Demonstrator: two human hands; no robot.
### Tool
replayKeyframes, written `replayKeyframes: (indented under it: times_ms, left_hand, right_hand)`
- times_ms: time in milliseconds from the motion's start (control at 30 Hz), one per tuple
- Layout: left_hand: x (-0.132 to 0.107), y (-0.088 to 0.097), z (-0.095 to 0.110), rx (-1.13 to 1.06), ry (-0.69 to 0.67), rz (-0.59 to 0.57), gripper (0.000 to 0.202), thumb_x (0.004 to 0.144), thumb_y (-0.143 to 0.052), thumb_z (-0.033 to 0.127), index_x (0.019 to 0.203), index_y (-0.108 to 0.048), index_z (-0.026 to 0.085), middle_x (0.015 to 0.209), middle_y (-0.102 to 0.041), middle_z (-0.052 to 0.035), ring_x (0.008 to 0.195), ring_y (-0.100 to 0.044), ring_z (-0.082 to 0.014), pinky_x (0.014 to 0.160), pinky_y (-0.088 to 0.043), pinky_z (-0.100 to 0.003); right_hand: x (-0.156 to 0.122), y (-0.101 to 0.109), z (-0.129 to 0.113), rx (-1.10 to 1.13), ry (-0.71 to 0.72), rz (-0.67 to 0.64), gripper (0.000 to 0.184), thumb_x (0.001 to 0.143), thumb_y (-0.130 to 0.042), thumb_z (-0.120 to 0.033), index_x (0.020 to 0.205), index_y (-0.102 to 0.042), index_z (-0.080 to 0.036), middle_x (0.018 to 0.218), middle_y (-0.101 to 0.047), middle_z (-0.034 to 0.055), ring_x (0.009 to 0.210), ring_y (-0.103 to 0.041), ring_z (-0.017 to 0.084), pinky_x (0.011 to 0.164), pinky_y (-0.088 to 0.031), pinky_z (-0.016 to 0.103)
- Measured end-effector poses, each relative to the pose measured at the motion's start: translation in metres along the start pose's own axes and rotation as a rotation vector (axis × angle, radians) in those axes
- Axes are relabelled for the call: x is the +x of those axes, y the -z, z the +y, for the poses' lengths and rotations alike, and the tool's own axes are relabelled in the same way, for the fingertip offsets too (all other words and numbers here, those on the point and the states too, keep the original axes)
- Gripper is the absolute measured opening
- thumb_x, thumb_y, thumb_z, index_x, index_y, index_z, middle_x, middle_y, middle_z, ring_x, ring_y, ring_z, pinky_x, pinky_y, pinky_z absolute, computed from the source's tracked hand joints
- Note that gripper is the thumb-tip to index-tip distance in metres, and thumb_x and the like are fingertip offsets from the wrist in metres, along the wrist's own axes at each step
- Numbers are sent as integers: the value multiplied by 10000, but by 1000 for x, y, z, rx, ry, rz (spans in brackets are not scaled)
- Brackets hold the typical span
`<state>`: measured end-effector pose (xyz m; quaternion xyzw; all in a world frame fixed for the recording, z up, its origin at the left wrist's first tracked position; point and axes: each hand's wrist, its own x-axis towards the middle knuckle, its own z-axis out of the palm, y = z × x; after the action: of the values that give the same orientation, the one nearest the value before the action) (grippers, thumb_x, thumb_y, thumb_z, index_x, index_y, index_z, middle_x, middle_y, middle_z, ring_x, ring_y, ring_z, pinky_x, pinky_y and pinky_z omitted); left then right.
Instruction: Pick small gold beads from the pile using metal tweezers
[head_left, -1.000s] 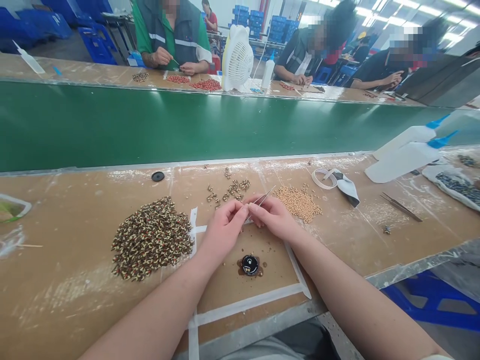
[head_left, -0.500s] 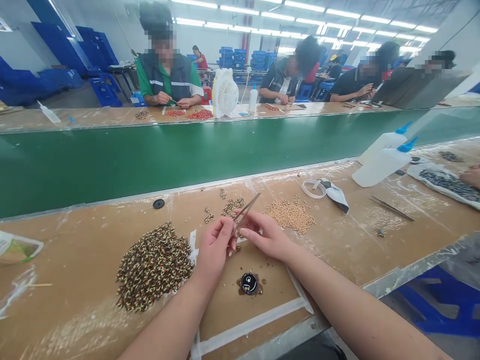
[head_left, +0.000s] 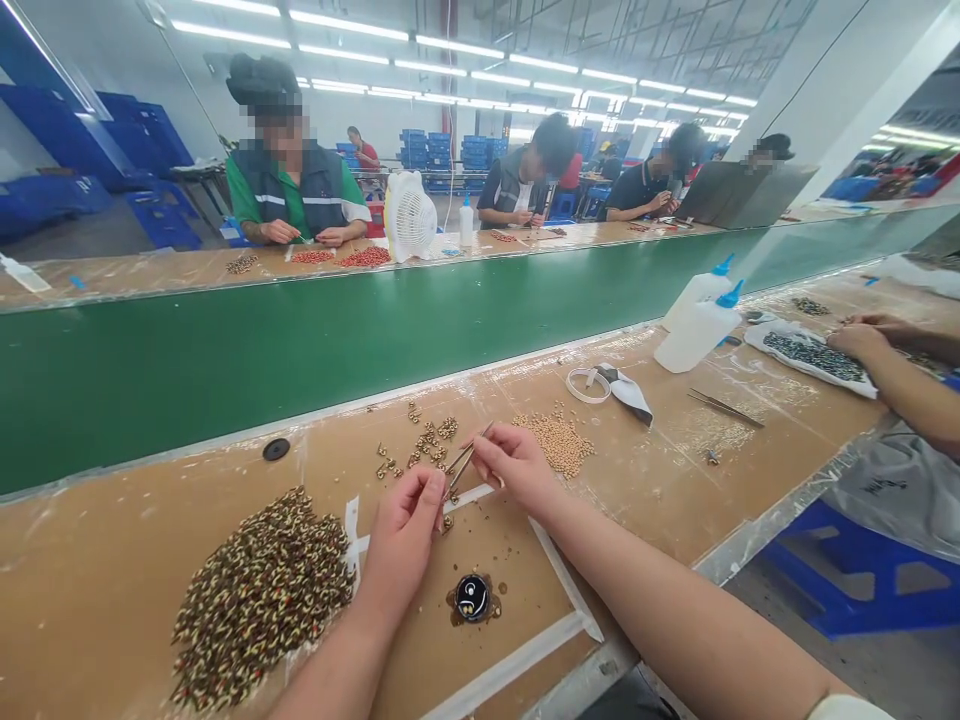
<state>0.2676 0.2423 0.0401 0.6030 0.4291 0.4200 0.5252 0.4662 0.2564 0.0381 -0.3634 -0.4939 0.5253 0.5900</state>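
Observation:
My right hand (head_left: 510, 466) pinches thin metal tweezers (head_left: 463, 462), whose tips point down-left toward my left hand (head_left: 405, 525). The fingers of that left hand are pinched on something small that I cannot make out, right at the tweezer tips. Both hands hover over a brown worktable (head_left: 112, 545) inside a square of white tape. A big heap of spotted brown beads (head_left: 259, 590) lies to the left. A pile of tan beads (head_left: 559, 442) lies to the right. Several small assembled pieces (head_left: 427, 445) are scattered just beyond my hands. Below them sits a small black cap (head_left: 472, 597) in a dark puddle.
A green conveyor belt (head_left: 300, 330) runs behind the table. Two white squeeze bottles with blue tips (head_left: 697, 325), a tape ring (head_left: 587, 385), spare tweezers (head_left: 724, 405) and a black disc (head_left: 275, 449) lie around. A neighbour's arm (head_left: 900, 375) works at the right. People sit across the belt beside a white fan (head_left: 409, 215).
The view has tilted up and swung right, showing more of the hall. My hands stay together; the tweezers now lie lower and flatter against my left fingertips.

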Motion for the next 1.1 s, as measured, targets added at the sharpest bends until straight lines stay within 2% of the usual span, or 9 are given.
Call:
replayKeyframes:
  times_ms: [167,233,367,533,600,700,900,1000,1100]
  left_hand:
    - [-1,1,-1,13,8,17,515,1042,-593,666,806,-605,208,635,-509,32,582,-434,-134,553,-349,-236]
    - [-1,1,0,23,3,44,494,1042,-603,652,826,-624,209,642,-495,34,595,-440,-140,560,-349,-238]
    - [-2,1,2,74,-32,53,488,1027,-621,652,828,-655,208,654,-496,28,617,-453,-155,586,-374,-250]
    - [-3,0,5,92,-41,40,492,1035,-609,640,805,-641,206,662,-490,29,633,-458,-152,611,-383,-250]
    - [-4,0,6,89,-32,35,493,1032,-615,636,793,-632,206,658,-490,30,621,-445,-149,601,-373,-252]
    - [-4,0,5,109,-33,34,487,1028,-627,626,787,-638,204,657,-500,25,627,-446,-153,602,-371,-256]
    - [-3,1,5,101,-21,38,494,1035,-616,623,768,-617,207,639,-501,25,614,-464,-155,595,-375,-256]
    - [-4,2,5,71,-9,82,485,1070,-542,628,835,-642,215,647,-519,21,614,-477,-160,587,-375,-257]
    - [-5,2,6,136,-20,109,391,1025,-641,610,1037,-724,228,754,-608,5,660,-529,-170,618,-412,-267]
  right_hand:
    - [9,12,-4,140,99,362,394,903,-838,-571,873,-710,-200,605,-527,-71,454,-352,63,464,-257,228]
    - [8,10,-3,136,64,306,419,905,-825,-600,893,-725,-194,639,-567,-52,456,-387,63,465,-263,230]
    - [5,4,1,39,-32,23,470,909,-808,-642,860,-747,-178,625,-618,-20,454,-455,84,464,-296,239]
    - [7,9,0,179,60,283,410,892,-845,-600,940,-760,-201,646,-573,-56,446,-392,55,459,-274,221]
    - [5,8,0,136,-8,118,417,894,-842,-600,997,-774,-202,667,-602,-43,453,-443,68,464,-306,226]
    - [1,3,0,9,-58,-85,458,908,-817,-627,865,-763,-174,615,-609,-26,458,-491,84,484,-346,238]
    - [8,7,-1,164,-12,235,523,836,-851,-689,787,-712,-187,514,-488,-73,422,-353,70,463,-269,241]
    - [8,8,-2,162,-38,236,528,825,-862,-688,768,-718,-183,510,-497,-65,422,-362,71,464,-269,241]
    - [3,1,0,29,-52,170,553,855,-818,-715,744,-728,-180,500,-529,-43,421,-401,85,452,-273,248]
